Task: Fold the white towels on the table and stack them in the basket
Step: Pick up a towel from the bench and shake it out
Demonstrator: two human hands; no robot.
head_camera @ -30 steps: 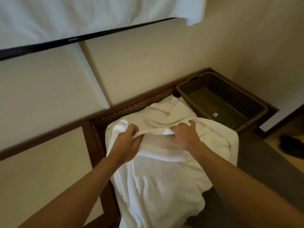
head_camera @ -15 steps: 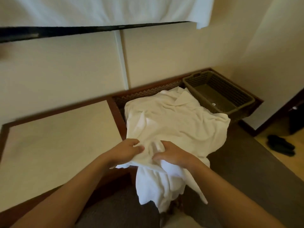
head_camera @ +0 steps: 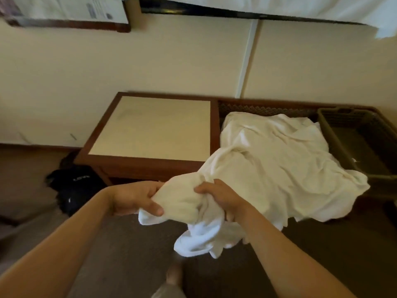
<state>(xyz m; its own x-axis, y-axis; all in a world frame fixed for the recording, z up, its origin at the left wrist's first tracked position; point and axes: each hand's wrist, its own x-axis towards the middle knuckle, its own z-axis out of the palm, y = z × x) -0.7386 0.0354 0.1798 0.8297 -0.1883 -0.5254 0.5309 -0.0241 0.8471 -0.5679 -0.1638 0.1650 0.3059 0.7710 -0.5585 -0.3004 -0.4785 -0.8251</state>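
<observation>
Handling: the towel (head_camera: pixel 268 168) looks soft, limp and light; it will sag and bunch wherever it is not held, and should not slip from a firm pinch.
Where to hold: judging by the crumple, the hands would do better on two corners or a straight edge than on the wad they have now, so the cloth can hang flat for folding.
Left hand (head_camera: pixel 137 197): grasping the bunched near end, thumb across the top of the cloth.
Right hand (head_camera: pixel 223 197): fingers curled into the same bunch, just beside the left.
Towel place: most of it lies heaped on the worktop (head_camera: pixel 150 162), its right part; the near end is drawn off the front edge, a tail hanging below the hands.
Look: plain white, creased all over, no fold in it yet; whether one towel or several I cannot tell.
Basket (head_camera: pixel 343 134): olive lattice plastic, at the worktop's right end, touching the heap; no towel visible in it.
</observation>
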